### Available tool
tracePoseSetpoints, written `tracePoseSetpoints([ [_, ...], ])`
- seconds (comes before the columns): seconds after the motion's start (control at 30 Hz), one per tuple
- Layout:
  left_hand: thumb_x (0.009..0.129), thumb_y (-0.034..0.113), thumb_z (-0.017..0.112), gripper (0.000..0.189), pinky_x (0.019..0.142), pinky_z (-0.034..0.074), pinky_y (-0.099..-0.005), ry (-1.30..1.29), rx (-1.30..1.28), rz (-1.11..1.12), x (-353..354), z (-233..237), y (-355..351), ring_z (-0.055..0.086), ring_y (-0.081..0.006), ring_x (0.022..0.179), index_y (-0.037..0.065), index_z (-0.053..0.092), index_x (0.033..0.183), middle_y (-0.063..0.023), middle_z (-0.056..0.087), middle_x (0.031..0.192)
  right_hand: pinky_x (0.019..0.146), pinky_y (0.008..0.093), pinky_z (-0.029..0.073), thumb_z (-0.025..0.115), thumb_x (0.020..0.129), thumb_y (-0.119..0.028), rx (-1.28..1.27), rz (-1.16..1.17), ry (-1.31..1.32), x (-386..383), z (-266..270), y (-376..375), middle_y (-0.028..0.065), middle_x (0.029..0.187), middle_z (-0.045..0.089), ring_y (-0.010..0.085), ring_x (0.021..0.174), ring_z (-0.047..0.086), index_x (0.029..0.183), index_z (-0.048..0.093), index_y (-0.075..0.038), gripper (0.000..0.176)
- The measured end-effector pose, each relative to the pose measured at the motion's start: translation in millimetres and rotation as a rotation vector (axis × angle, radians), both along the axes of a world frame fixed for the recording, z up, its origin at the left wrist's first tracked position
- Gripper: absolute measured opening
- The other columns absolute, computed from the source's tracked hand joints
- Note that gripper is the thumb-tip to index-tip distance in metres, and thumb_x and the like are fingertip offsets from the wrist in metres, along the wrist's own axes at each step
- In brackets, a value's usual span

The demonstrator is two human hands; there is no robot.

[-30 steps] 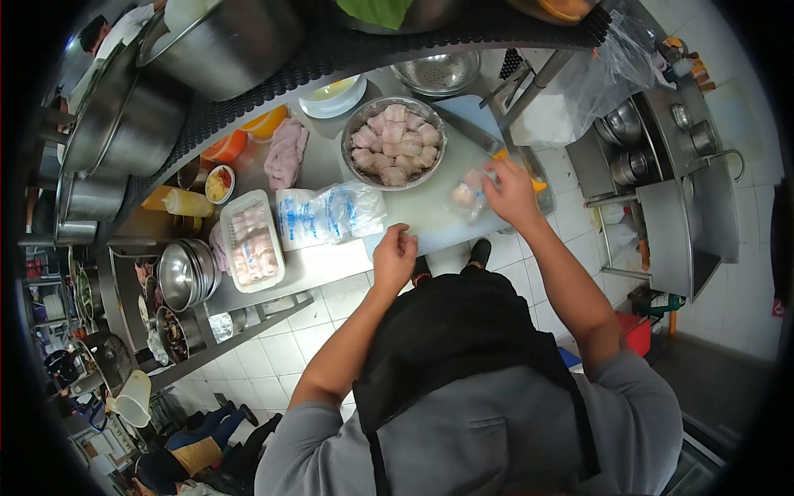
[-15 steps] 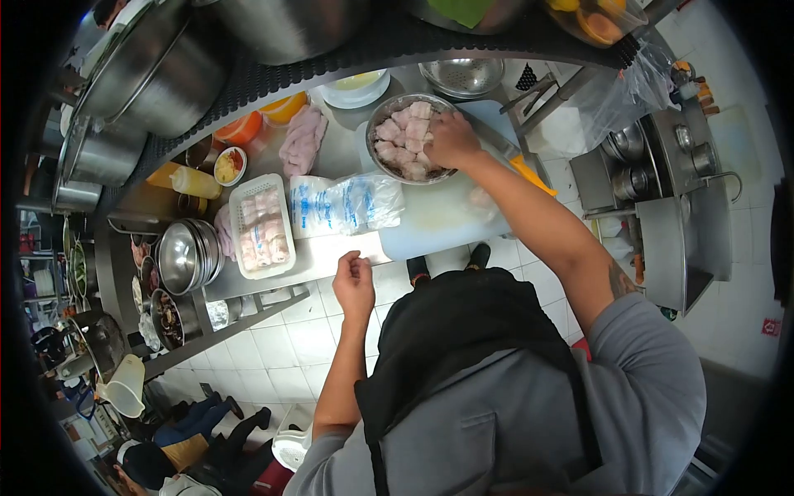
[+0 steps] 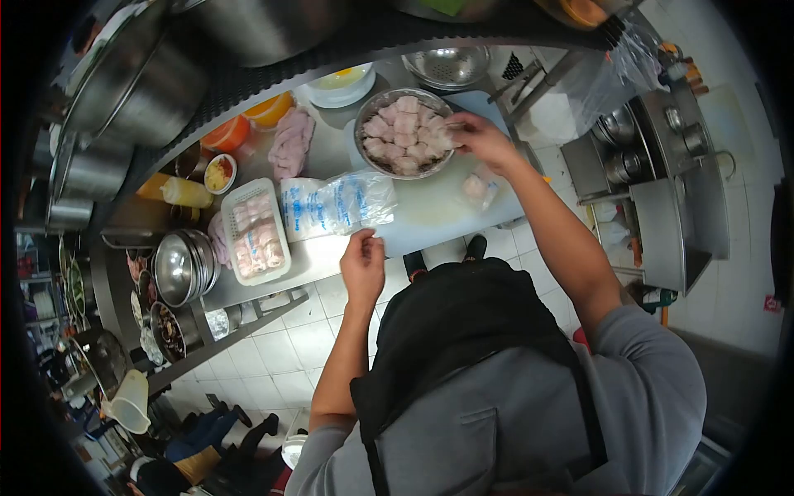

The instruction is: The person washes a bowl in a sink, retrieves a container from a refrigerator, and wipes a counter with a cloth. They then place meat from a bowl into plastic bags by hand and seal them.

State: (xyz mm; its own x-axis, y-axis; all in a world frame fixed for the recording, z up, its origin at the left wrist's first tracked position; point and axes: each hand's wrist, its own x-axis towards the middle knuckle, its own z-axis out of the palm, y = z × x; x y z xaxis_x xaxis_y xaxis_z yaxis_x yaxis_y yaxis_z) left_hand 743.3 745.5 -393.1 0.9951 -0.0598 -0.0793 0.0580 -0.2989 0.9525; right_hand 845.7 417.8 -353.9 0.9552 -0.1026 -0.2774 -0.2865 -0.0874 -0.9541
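Note:
A round metal bowl (image 3: 364, 159) holds several pale pink chunks of raw meat (image 3: 405, 132). My right hand (image 3: 486, 142) is at the bowl's right rim, its fingers stretched over the edge beside the meat and slightly apart. I see nothing clearly held in it. My left hand (image 3: 362, 263), fingers curled in, hovers at the counter's front edge just below a stack of clear plastic bags with blue print (image 3: 339, 202). Nothing shows between those fingers. Below my right hand, a small clear bag with a piece of meat (image 3: 477, 187) lies on the pale cutting board (image 3: 430, 217).
Left of the bags stands a white basket (image 3: 282, 240) of wrapped meat portions, beside stacked metal bowls (image 3: 184, 269). A pink cloth (image 3: 291, 142), a small sauce bowl (image 3: 219, 174) and a colander (image 3: 447, 68) sit farther back. An overhead shelf (image 3: 331, 58) carries large pots. Another person (image 3: 198, 463) is at lower left.
My right hand has drawn back from over the meat to the bowl's right rim, uncovering the small bag on the board. My left hand has moved slightly up and right, closer to the plastic bags.

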Motion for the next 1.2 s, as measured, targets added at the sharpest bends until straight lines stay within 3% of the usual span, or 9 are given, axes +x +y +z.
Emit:
tracePoseSetpoints([
  [0.1, 0.089, 0.016, 0.07, 0.026, 0.066, 0.052, -0.0317, 0.003, 0.134, -0.275, 12.0, 15.9, -45.2, 0.064, -0.0181, 0.069, 0.001, 0.065, 0.11, -0.0108, 0.068, 0.085, 0.08, 0.0276, 0.053, 0.068, 0.092, -0.014, 0.216, -0.189, 0.051, -55.8, 10.9, -33.5, 0.0061, 0.111, 0.064, 0.0155, 0.098, 0.063, 0.125, 0.059, -0.004, 0.036],
  [0.3, 0.085, 0.037, 0.073, 0.043, 0.07, 0.053, -0.0427, 0.002, 0.355, -0.602, 12.6, 21.2, -139.5, 0.067, -0.0334, 0.073, -0.001, 0.065, 0.103, -0.0168, 0.069, 0.087, 0.082, 0.0306, 0.055, 0.065, 0.092, -0.009, 0.587, -0.359, 0.064, -159.4, -54.4, -70.5, 0.0099, 0.114, 0.064, 0.0166, 0.1, 0.064, 0.124, 0.057, -0.001, 0.034],
  [0.4, 0.086, 0.032, 0.073, 0.038, 0.066, 0.053, -0.0387, -0.086, 0.39, -0.595, 10.8, 0.0, -162.1, 0.066, -0.0265, 0.068, 0.0, 0.066, 0.105, -0.0141, 0.069, 0.09, 0.078, 0.0302, 0.055, 0.066, 0.091, -0.008, 0.594, -0.388, 0.129, -177.1, -73.3, -49.4, 0.0094, 0.11, 0.066, 0.0156, 0.092, 0.065, 0.123, 0.057, -0.001, 0.034],
  [0.47, 0.088, 0.027, 0.071, 0.033, 0.066, 0.053, -0.0409, -0.086, 0.332, -0.601, 9.7, -3.0, -163.6, 0.066, -0.0304, 0.068, -0.001, 0.065, 0.105, -0.0163, 0.069, 0.092, 0.072, 0.0281, 0.054, 0.067, 0.091, -0.008, 0.607, -0.399, 0.174, -175.4, -75.6, -28.9, 0.0075, 0.105, 0.066, 0.0136, 0.083, 0.065, 0.122, 0.057, 0.0, 0.034],
  [0.67, 0.089, 0.017, 0.069, 0.021, 0.064, 0.052, -0.042, -0.056, 0.245, -0.498, 2.9, -6.8, -164.9, 0.065, -0.0326, 0.067, 0.001, 0.063, 0.102, -0.0176, 0.066, 0.098, 0.061, 0.0217, 0.045, 0.068, 0.091, -0.012, 0.323, -0.347, 0.124, -152.5, -78.5, 3.7, 0.003, 0.095, 0.064, 0.0073, 0.069, 0.054, 0.122, 0.058, 0.0, 0.034],
  [0.87, 0.09, 0.012, 0.067, 0.013, 0.065, 0.052, -0.0435, -0.166, 0.179, -0.556, -1.1, -17.6, -157.2, 0.065, -0.0345, 0.072, 0.002, 0.063, 0.098, -0.0159, 0.064, 0.093, 0.063, 0.0252, 0.051, 0.065, 0.09, -0.004, 0.342, -0.377, -0.152, -138.6, -105.3, 20.6, 0.006, 0.099, 0.07, 0.0119, 0.077, 0.066, 0.121, 0.057, 0.003, 0.033],
  [0.97, 0.09, 0.011, 0.067, 0.011, 0.065, 0.052, -0.0418, -0.231, 0.149, -0.595, -4.2, -21.6, -154.7, 0.064, -0.0345, 0.072, 0.002, 0.063, 0.096, -0.0159, 0.064, 0.092, 0.078, 0.0269, 0.053, 0.063, 0.09, 0.0, 0.067, -0.362, -0.028, -143.9, -103.8, 26.7, 0.0076, 0.109, 0.07, 0.0145, 0.094, 0.067, 0.12, 0.057, 0.001, 0.031],
  [1.07, 0.09, 0.011, 0.067, 0.011, 0.064, 0.052, -0.0409, -0.299, 0.154, -0.595, -4.8, -27.0, -150.9, 0.064, -0.0343, 0.071, 0.003, 0.063, 0.095, -0.0158, 0.064, 0.092, 0.058, 0.035, 0.053, 0.065, 0.086, -0.002, -0.122, -0.49, -0.14, -140.9, -103.2, 38.6, 0.0152, 0.085, 0.072, 0.0189, 0.066, 0.069, 0.108, 0.061, 0.0, 0.023],
  [1.2, 0.09, 0.01, 0.068, 0.01, 0.064, 0.052, -0.0408, -0.284, 0.178, -0.599, -5.1, -29.1, -145.4, 0.064, -0.0344, 0.074, 0.003, 0.063, 0.095, -0.0153, 0.064, 0.092, 0.061, 0.0418, 0.053, 0.07, 0.08, -0.008, -0.404, -0.284, -0.07, -144.1, -85.8, 28.9, 0.0202, 0.085, 0.07, 0.0337, 0.068, 0.069, 0.101, 0.062, -0.001, 0.024],
])
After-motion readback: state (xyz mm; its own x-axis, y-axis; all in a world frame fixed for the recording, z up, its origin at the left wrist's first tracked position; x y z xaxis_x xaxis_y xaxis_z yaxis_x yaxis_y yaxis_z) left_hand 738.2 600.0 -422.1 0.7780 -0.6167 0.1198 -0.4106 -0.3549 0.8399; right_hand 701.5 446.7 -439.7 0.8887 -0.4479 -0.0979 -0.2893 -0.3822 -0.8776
